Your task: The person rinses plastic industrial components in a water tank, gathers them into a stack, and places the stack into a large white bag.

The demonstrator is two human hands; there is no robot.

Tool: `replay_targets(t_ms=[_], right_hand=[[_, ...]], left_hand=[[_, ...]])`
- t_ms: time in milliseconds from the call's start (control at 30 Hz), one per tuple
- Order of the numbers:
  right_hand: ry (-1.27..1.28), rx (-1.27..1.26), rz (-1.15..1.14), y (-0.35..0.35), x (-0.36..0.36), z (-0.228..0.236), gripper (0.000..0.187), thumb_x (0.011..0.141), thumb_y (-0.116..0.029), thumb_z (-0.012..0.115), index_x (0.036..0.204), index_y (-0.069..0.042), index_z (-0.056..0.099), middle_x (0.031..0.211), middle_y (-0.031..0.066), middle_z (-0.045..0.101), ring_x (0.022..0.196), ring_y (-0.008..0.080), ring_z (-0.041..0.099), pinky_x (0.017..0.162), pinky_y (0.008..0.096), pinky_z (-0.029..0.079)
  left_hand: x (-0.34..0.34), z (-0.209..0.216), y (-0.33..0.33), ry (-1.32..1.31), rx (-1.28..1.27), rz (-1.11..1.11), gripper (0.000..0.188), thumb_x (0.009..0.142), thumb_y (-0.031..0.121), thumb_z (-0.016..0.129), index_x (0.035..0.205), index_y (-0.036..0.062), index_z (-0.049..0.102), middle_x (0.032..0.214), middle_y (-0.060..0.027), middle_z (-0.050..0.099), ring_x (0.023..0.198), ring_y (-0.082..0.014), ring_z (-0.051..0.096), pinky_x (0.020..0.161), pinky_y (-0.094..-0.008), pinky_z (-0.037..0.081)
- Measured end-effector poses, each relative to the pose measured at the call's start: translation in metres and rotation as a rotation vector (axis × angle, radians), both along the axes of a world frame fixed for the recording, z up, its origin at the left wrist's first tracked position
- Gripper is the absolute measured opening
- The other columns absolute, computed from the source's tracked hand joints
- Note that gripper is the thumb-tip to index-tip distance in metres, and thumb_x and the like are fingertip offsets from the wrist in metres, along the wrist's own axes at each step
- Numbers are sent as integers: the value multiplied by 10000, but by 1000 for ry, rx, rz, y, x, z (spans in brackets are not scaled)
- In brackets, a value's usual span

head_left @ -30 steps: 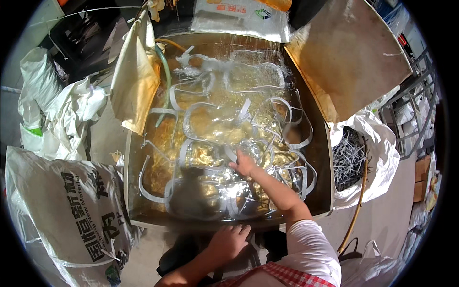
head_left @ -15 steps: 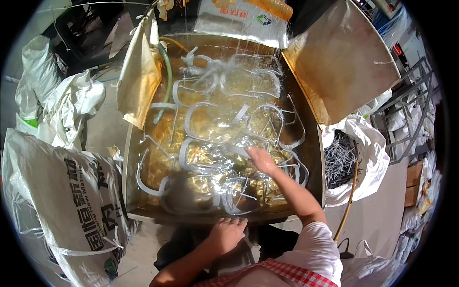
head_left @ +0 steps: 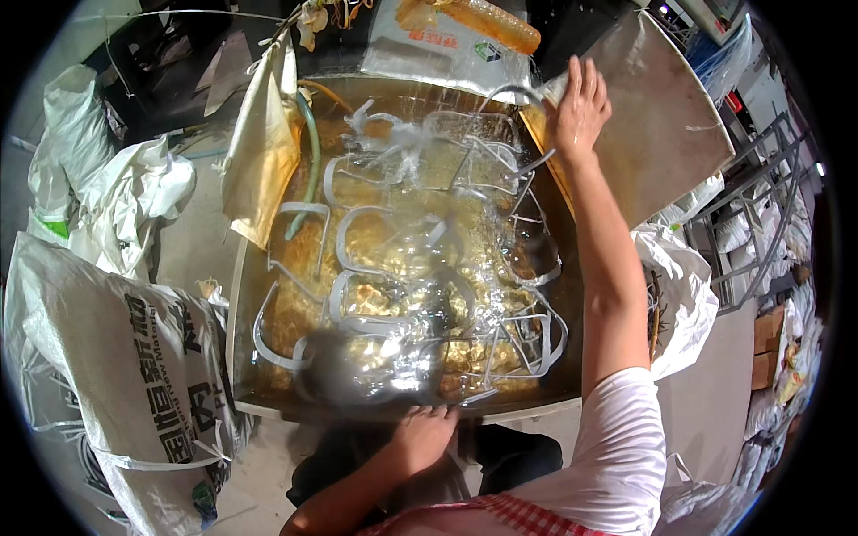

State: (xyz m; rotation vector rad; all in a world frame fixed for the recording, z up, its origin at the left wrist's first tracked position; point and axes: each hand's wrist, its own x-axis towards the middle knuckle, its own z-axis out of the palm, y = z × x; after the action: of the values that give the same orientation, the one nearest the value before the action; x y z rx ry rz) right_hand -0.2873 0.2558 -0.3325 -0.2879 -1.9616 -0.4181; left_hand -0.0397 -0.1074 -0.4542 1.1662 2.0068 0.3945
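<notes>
A wide metal tank (head_left: pixel 236 339) of yellowish water stands before me, with several pale, curved plastic strips (head_left: pixel 344 241) lying in it. My right hand (head_left: pixel 579 112) is raised by the tank's far right corner, in front of a stained panel (head_left: pixel 661 116). Its fingers are stretched out and apart, and no held object shows. Just left of this hand a grey strip (head_left: pixel 514 88) arches above the water. My left hand (head_left: pixel 427 436) rests at the near edge, its fingers bent over the rim.
A green hose (head_left: pixel 313 152) dips into the tank at the far left, beside a stained upright sheet (head_left: pixel 259 143). White woven sacks (head_left: pixel 107 357) crowd the left side. On the right is an open white sack (head_left: pixel 688 304), partly hidden by my arm. An orange-brown bottle-like tube (head_left: pixel 492 22) hangs over the far end.
My right hand has left the water at mid-tank and swung up to the far right, its fingers now spread. Strips on the right have shifted. My left hand stays at the rim.
</notes>
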Motion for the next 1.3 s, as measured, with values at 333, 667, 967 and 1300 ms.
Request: replay_targets(t_ms=[333, 667, 967, 1300], right_hand=[[-920, -615, 67, -49, 96, -251, 386, 711, -186, 633, 1049, -38, 516, 1116, 149, 525, 977, 325, 492, 804, 433, 409], [-1184, -706, 794, -182, 148, -315, 395, 855, -322, 483, 1158, -69, 501, 1184, 245, 470, 1105, 396, 448, 949, 424, 351], [-1372, -908, 422, -167, 174, -319, 261, 857, -230, 451, 1027, -39, 506, 829, 259, 588, 793, 406, 579, 714, 468, 453], [-1336, -952, 318, -207, 162, -238, 374, 889, -388, 386, 1022, -127, 618, 912, 169, 626, 827, 333, 599, 736, 436, 466]], left_hand=[[7, -8, -5, 7, 60, 41, 406, 781, 138, 528, 1170, 57, 445, 1088, -146, 526, 1040, -308, 517, 906, -426, 395], [5, -15, 4, -45, 59, 47, 416, 799, 169, 529, 1179, 25, 435, 1058, -158, 529, 984, -308, 536, 876, -422, 412], [-5, -21, -13, 66, 161, 170, 397, 825, 253, 542, 1147, 35, 464, 1086, -134, 545, 1043, -278, 523, 893, -401, 404], [-19, -34, -15, 283, 244, 297, 283, 782, 254, 589, 959, 40, 532, 892, -131, 621, 842, -297, 604, 735, -390, 479]])
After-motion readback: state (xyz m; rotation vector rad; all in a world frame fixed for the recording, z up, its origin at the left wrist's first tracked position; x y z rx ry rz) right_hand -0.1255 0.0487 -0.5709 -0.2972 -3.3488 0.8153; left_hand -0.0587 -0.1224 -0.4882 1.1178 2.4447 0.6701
